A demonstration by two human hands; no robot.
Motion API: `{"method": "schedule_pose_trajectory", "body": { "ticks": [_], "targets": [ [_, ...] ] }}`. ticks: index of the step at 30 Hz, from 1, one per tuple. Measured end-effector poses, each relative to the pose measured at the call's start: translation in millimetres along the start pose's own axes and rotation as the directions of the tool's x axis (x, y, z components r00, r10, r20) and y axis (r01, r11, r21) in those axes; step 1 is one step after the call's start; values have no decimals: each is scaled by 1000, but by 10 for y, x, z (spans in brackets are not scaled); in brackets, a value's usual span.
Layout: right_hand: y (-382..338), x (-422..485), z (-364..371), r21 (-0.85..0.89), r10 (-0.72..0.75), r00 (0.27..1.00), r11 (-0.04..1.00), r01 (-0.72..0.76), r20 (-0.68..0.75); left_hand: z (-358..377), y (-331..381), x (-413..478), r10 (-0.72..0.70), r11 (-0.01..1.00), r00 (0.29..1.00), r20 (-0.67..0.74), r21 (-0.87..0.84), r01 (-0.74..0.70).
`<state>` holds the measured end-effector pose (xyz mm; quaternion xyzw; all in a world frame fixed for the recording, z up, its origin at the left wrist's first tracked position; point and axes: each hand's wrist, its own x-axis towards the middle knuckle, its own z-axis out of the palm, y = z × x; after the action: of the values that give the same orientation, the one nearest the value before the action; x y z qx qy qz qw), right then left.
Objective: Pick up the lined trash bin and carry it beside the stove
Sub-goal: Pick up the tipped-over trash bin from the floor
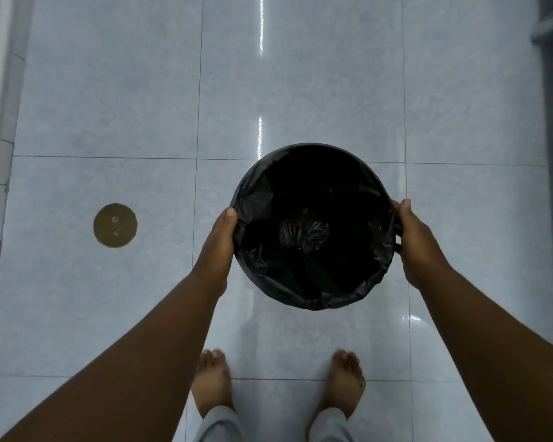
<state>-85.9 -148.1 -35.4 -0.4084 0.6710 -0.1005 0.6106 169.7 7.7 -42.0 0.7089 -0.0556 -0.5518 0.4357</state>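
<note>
Standing barefoot on glossy grey floor tiles [125,106], feet nearest the camera, just short of the trash bin [313,228]. Left hand [219,244] and right hand [417,247] clamp opposite sides of the bin's rim, palms pressed in, fingers curled under and mostly hidden. Cannot tell whether the bin is lifted or resting on the floor. Risk, judged: thin black liner [342,295] under the palms is slick and crinkled, so it could slide or pull off the rim; polished tile could slip under bare feet. Bin round, dark. Left of the bin, a round brass drain cover [115,225]. No stove in view.
</note>
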Motion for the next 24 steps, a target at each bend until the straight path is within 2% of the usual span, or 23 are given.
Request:
{"method": "schedule_pose_trajectory", "body": {
  "ticks": [2,4,6,10,14,18,24],
  "targets": [
    [119,-22,39,93,40,991,994,-52,128,13,-32,22,-40,998,996,74,-53,44],
    [178,-57,86,150,47,980,986,-77,196,33,-15,19,-73,987,991,108,-135,88],
    [111,-144,104,185,38,979,980,-75,198,29,68,-32,-88,976,989,120,-187,110],
    [-386,-489,39,222,-6,980,974,-39,196,-66,560,-321,-40,979,991,125,-191,63],
    [-1348,-1145,-147,262,-64,980,965,13,187,-199,1546,-967,42,985,995,94,-172,-25],
    [-2571,-2126,-322,274,-200,957,951,140,208,-314,2747,-1890,181,971,982,48,-168,-170],
    [-4147,-3743,-464,276,-406,897,895,352,172,-518,4393,-3377,402,899,916,16,-200,-391]
  ]
}}
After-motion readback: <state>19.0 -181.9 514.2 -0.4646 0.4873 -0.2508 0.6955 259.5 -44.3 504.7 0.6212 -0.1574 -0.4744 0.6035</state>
